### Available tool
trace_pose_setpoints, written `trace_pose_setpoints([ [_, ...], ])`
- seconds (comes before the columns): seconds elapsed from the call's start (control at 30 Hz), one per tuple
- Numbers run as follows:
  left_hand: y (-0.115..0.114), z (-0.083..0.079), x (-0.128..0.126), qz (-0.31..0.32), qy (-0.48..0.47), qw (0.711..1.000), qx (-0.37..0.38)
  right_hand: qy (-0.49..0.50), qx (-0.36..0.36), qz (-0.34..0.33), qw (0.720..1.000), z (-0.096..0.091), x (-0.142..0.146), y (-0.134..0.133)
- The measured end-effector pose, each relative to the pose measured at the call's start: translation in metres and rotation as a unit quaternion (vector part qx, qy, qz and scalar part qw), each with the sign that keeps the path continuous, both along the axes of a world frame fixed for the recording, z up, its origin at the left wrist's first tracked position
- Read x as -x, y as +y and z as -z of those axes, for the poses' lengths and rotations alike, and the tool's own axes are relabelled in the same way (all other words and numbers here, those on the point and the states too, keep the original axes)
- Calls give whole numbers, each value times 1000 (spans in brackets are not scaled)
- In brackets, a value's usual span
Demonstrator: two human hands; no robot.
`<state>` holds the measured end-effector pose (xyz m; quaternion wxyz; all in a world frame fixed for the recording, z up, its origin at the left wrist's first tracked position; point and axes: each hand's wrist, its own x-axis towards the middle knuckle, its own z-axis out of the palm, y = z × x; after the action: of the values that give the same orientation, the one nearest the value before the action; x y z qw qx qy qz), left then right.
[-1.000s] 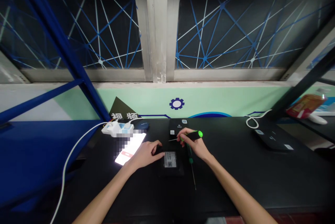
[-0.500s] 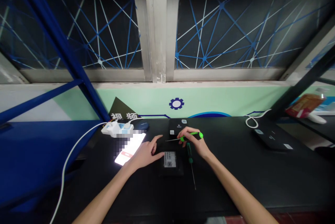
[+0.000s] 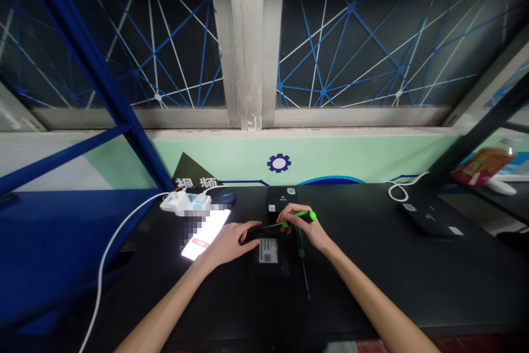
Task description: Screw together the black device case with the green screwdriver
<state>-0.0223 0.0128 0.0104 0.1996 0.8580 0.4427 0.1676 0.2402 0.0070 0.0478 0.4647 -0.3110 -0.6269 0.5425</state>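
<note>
A small black box-shaped device (image 3: pixel 270 270) with a white printed label (image 3: pixel 268 250) lies on the black table. My left hand (image 3: pixel 231 244) is at its left, thumb against the device near the label, index finger stretched toward its far edge, with a gap between them. My right hand (image 3: pixel 306 226) is closed around a bright green and black screwdriver (image 3: pixel 308 216). The thin shaft points left, its tip close to my left index fingertip; whether it touches the device is too dark to tell. Under my right hand lies a dark green screwdriver (image 3: pixel 301 249), shaft toward me.
Behind my hands lies another black device (image 3: pixel 282 196); a third one (image 3: pixel 430 218) is at the right beside a white cable loop (image 3: pixel 397 192). To the left are a lit phone (image 3: pixel 206 236), a white power strip (image 3: pixel 185 202) and a dark mouse (image 3: pixel 226 199).
My right hand has tilted and shifted slightly left, bringing the screwdriver tip down toward the device's far edge. My left index finger has lowered to meet that edge.
</note>
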Motion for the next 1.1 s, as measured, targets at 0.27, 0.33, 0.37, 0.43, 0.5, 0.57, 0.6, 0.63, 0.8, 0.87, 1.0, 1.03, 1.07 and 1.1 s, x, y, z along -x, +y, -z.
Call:
trace_pose_setpoints([
  [0.27, 1, 0, 0, 7, -2, 1000, -1, -3, 1, 0, 1000, -2, 0, -1],
  [0.33, 1, 1, 0, 7, -2, 1000, -1, -7, -1, 1, 1000, -2, 0, -1],
  [0.37, 1, 1, 0, 7, -3, 1000, -1, -9, -2, 1, 1000, -2, 0, -1],
  [0.43, 0, 1, 0, 6, -4, 1000, -2, -9, -4, 3, 1000, -1, -1, -1],
  [0.5, 0, 1, 0, 6, -6, 1000, -2, -8, -5, 7, 1000, 0, -1, -1],
  [0.57, 0, 1, 0, 6, -6, 1000, -2, -8, -4, 10, 1000, 0, -1, -1],
  [0.6, 0, 1, 0, 7, -6, 1000, -2, -8, -4, 11, 1000, 1, -2, -1],
  [0.63, 1, 1, 0, 7, -5, 1000, -1, -8, -4, 12, 1000, 1, -2, -1],
  [0.8, 1, 1, 0, 5, -1, 1000, 1, -4, -9, 21, 1000, -2, -2, -1],
  [0.87, 0, 0, 0, 0, -2, 1000, 1, 2, -16, 34, 999, -4, -3, -1],
  [1.0, -2, 0, 1, -14, -6, 1000, 0, 21, -25, 63, 997, -3, -4, 1],
  [1.03, -2, 0, 2, -16, -6, 1000, -1, 27, -26, 72, 997, -3, -4, 1],
  [1.07, -2, 1, 2, -18, -5, 1000, -2, 31, -27, 82, 996, -2, -5, 2],
  [1.1, -2, 2, 2, -19, -4, 1000, -3, 35, -28, 91, 995, -1, -5, 2],
])
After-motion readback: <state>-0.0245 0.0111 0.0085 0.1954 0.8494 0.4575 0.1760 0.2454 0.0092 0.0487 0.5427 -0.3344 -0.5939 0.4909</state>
